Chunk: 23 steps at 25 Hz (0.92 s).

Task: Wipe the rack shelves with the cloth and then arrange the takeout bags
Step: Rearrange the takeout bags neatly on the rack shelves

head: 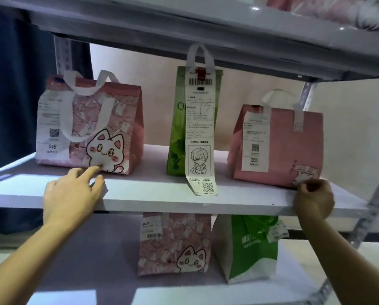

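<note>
Arranging stage, I judge; left hand (72, 192) splayed, touching cat bag (91, 122); right hand (313, 199) pinching pink bag (278, 146); no cloth visible.

Three bags (190, 119) on middle shelf (162, 201), two bags (208, 245) on lower shelf (96, 271)
</note>
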{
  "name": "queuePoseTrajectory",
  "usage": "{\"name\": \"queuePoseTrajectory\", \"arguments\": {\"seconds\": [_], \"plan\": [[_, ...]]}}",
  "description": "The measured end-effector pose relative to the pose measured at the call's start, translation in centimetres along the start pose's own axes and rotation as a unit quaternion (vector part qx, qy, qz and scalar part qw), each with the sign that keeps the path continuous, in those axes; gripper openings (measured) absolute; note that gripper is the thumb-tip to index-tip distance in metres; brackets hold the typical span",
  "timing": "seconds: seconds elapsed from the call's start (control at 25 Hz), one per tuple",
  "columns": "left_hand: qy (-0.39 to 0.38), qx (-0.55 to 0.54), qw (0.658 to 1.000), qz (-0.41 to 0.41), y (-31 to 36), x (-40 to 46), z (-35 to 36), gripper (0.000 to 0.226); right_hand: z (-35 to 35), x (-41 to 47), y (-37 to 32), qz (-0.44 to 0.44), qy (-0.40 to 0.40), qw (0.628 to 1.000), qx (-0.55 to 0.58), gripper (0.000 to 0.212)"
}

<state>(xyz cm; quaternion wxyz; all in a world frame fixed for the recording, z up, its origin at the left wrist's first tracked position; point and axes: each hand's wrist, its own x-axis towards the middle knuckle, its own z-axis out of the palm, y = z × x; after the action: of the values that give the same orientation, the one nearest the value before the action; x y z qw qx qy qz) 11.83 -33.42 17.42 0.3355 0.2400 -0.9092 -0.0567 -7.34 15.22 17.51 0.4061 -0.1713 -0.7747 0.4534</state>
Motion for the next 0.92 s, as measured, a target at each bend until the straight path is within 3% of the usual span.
{"name": "queuePoseTrajectory", "arguments": {"seconds": [0.12, 0.28, 0.44, 0.52, 0.68, 0.84, 0.92], "plan": [[0.048, 0.015, 0.998, 0.048, -0.1, -2.0, 0.5, 0.051, -1.3, -1.9, -0.6, -0.020, -0.021, 0.998, 0.047, 0.012], [0.117, -0.041, 0.990, 0.063, -0.1, -4.4, 1.8, 0.049, -2.1, -8.1, 0.5, -0.140, -0.075, 0.985, 0.066, 0.010], [0.137, -0.162, 0.975, 0.061, 1.3, -9.4, 3.5, 0.053, -2.0, -15.4, 2.3, -0.250, -0.084, 0.958, 0.113, 0.026], [0.107, -0.201, 0.971, 0.070, 2.3, -12.4, 4.9, 0.061, -1.0, -19.0, 3.6, -0.292, -0.124, 0.943, 0.102, 0.033], [0.007, -0.222, 0.974, 0.052, 2.6, -16.9, 10.3, 0.059, 3.0, -24.3, 6.5, -0.287, -0.246, 0.921, 0.090, 0.031], [-0.116, -0.281, 0.952, -0.025, 2.3, -18.6, 16.6, 0.054, 8.5, -26.5, 9.4, -0.136, -0.353, 0.924, 0.056, 0.021], [-0.183, -0.327, 0.921, -0.105, 2.8, -18.6, 19.5, 0.050, 10.9, -27.6, 10.2, -0.084, -0.341, 0.936, 0.026, 0.033]]}}
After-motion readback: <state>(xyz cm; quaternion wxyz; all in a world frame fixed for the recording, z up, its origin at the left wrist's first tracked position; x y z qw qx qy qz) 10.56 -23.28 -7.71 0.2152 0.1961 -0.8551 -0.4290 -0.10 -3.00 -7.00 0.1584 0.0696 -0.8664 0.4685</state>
